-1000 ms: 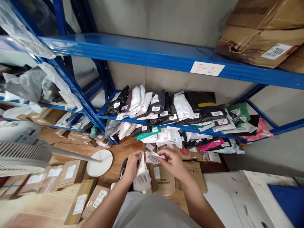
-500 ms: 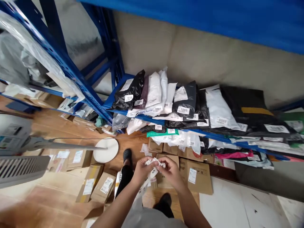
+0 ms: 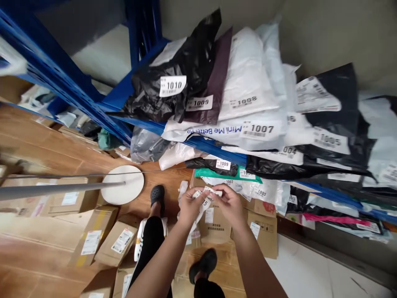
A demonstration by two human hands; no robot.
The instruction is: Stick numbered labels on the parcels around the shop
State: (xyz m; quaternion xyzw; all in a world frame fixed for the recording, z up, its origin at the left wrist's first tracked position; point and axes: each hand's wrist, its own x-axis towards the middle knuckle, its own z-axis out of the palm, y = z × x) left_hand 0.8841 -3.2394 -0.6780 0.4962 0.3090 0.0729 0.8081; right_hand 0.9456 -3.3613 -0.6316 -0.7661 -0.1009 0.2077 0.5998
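My left hand [image 3: 190,203] and my right hand [image 3: 232,203] meet in front of me, both pinching a strip of white number stickers [image 3: 205,195]. A small white parcel bag [image 3: 198,215] hangs down from my left hand. Just beyond the hands a blue shelf [image 3: 214,147] carries a row of black, white and purple mailer bags with number labels, such as 1010 [image 3: 172,85], 1009 [image 3: 199,103] and 1007 [image 3: 259,129].
Cardboard boxes [image 3: 107,236] with labels cover the wooden floor on the left and under the hands. A fan stand with a round white base [image 3: 122,190] and grey pole stands at left. My legs and black shoes [image 3: 157,194] are below. More bags lie on a lower shelf [image 3: 248,182].
The view has dropped and moved closer to the shelf of numbered bags. My hands stay together on the sticker strip, with the white bag hanging lower from the left hand.
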